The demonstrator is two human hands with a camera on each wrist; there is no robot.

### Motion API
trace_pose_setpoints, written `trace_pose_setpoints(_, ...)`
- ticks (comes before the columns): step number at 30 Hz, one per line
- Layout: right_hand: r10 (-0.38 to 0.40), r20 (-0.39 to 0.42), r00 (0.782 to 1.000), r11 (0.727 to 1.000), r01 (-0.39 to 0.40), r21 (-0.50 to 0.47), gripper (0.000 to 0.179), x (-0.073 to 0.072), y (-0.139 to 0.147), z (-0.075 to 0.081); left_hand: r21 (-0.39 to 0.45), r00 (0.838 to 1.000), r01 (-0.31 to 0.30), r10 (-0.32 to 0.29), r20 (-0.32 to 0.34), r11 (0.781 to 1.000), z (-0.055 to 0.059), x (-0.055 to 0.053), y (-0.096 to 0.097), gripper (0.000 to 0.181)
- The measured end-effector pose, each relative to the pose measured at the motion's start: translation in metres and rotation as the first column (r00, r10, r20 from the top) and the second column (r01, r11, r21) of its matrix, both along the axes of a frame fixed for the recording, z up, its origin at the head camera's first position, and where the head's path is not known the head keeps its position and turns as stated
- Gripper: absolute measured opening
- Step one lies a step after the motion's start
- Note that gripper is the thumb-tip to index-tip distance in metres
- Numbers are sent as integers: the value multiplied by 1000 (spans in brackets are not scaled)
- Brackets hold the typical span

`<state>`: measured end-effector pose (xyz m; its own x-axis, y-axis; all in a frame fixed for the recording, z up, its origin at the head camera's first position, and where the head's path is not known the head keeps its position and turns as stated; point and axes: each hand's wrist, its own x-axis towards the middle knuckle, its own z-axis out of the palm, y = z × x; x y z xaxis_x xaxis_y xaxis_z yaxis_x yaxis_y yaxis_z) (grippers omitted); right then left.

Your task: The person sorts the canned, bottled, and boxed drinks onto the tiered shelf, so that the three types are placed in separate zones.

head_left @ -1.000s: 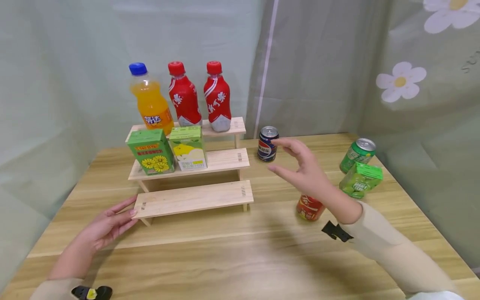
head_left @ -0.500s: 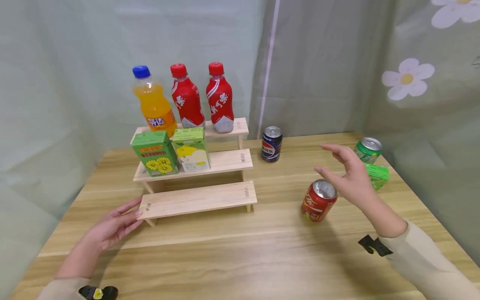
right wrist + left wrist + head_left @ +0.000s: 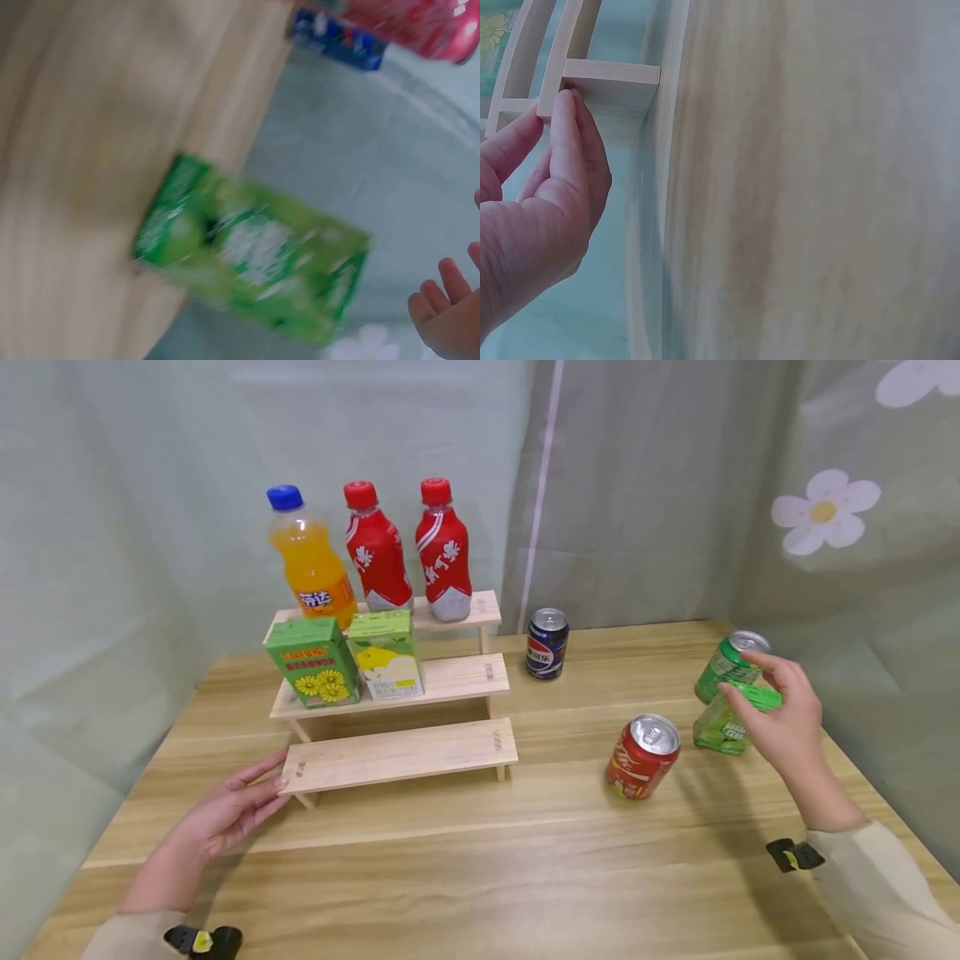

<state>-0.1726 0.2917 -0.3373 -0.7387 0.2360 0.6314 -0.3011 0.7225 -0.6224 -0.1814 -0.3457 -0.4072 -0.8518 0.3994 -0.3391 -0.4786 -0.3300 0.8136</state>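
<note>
My left hand (image 3: 234, 814) pinches the left end of the lowest step of a three-tier wooden stand (image 3: 401, 755); in the left wrist view, the thumb and fingers (image 3: 568, 142) meet at the board's corner beside a leg. On the right, my right hand (image 3: 787, 714) hovers at the top of a green juice box (image 3: 722, 727), thumb and fingers spread. The right wrist view has that hand (image 3: 454, 319) apart from the box, fingers loose. Just behind the box stands a green soda can (image 3: 726, 667).
A red cola can (image 3: 642, 757) stands front right, a dark blue cola can (image 3: 547, 645) behind it. An orange soda bottle (image 3: 311, 560) and two red bottles (image 3: 444, 552) occupy the top tier. Two juice boxes (image 3: 386, 656) fill the middle tier's left part. Curtains border the table (image 3: 450, 885).
My right hand has moved right, from near the blue can, past the red can, to the green juice box. My left hand keeps its hold on the stand. The view has shifted slightly.
</note>
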Motion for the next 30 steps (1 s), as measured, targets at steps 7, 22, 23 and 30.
trace_pose_setpoints(7, -101, 73, 992, 995, 101, 14, 44, 0, 23, -16, 8, 1000, -2, 2, 3, 1000, 3, -1, 1, 41)
trace_pose_setpoints(22, -72, 392, 917, 989, 116, -88, 73, 4, 54, -40, -4, 1000, 4, -4, -10, 1000, 1, 1, 0, 41)
trace_pose_setpoints(23, -63, 402, 913, 990, 107, -87, 74, 4, 56, -41, -4, 1000, 4, -4, -8, 1000, 1, 2, 0, 42)
trace_pose_setpoints(30, -28, 469, 883, 989, 94, -118, 77, 6, 62, -45, -11, 1000, -8, 8, 10, 1000, 3, 1, 2, 40)
